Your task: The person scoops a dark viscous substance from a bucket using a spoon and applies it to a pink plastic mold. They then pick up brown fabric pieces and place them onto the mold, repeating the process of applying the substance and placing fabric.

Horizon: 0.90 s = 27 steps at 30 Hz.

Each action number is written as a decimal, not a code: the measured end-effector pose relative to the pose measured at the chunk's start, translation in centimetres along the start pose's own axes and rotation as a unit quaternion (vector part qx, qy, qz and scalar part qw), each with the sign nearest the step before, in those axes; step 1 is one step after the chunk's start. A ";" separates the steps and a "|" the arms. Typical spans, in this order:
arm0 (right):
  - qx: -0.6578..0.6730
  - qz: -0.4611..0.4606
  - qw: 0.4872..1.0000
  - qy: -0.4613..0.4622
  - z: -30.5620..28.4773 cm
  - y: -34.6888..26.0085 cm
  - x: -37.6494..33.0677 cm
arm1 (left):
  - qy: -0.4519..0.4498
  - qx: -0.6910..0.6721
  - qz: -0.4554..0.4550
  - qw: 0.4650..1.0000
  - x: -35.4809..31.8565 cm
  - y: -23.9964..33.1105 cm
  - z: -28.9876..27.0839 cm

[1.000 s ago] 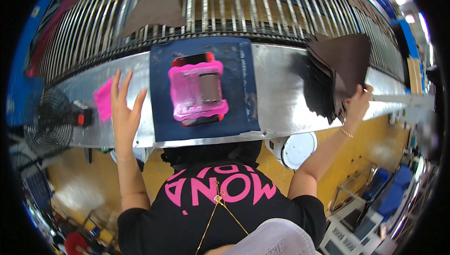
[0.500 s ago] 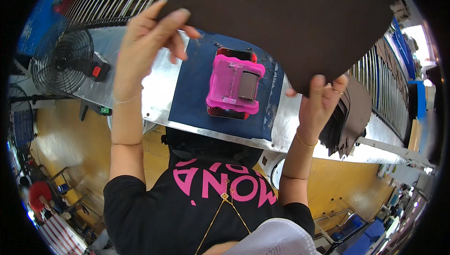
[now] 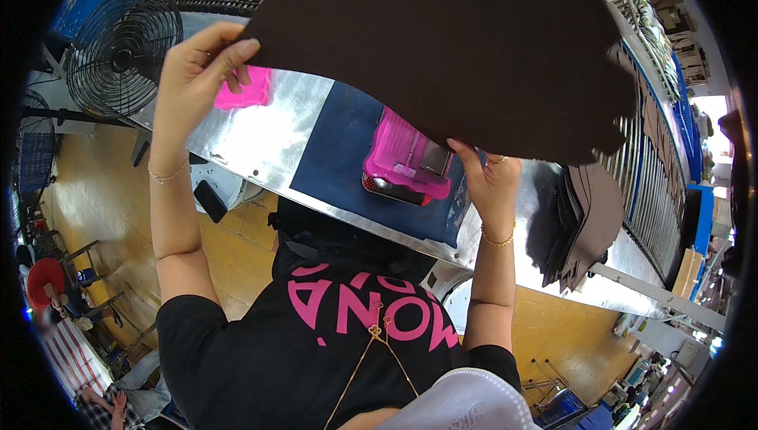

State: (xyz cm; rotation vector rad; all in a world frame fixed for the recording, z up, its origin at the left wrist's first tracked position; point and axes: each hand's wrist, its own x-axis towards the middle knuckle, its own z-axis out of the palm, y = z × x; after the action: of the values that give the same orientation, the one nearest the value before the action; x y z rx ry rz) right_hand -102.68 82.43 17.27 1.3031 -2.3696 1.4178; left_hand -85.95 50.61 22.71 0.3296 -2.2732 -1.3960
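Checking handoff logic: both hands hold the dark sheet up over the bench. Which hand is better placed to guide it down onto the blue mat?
Probably right. The right hand grips the dark sheet at its lower edge, just above the blue mat and pink tool. The left hand holds the far corner, off over bare metal.

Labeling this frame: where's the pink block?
Head view, centre: pink block on the blue mat, under the dark sheet, just left of the right hand.

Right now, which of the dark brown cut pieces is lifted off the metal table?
The large dark brown sheet held up by the left hand and right hand; the other dark pieces lie stacked on the table's right end.
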 end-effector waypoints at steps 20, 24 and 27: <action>-0.011 0.254 0.947 0.195 -12.3 6.5 -14.3 | -0.197 0.153 0.279 0.927 3.0 2.3 17.2; -0.002 0.228 0.951 0.210 -18.2 4.9 -14.8 | -0.273 0.080 0.287 0.915 3.6 4.1 20.0; 0.120 0.280 0.927 0.217 -20.6 1.8 -12.9 | -0.418 -0.085 0.082 0.901 5.6 6.1 20.4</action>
State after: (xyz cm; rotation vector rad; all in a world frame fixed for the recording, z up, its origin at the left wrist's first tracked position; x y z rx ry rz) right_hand -102.47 106.39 21.68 0.2552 -2.3855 1.9393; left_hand -100.70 66.93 21.61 -0.6343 -2.6802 -1.8589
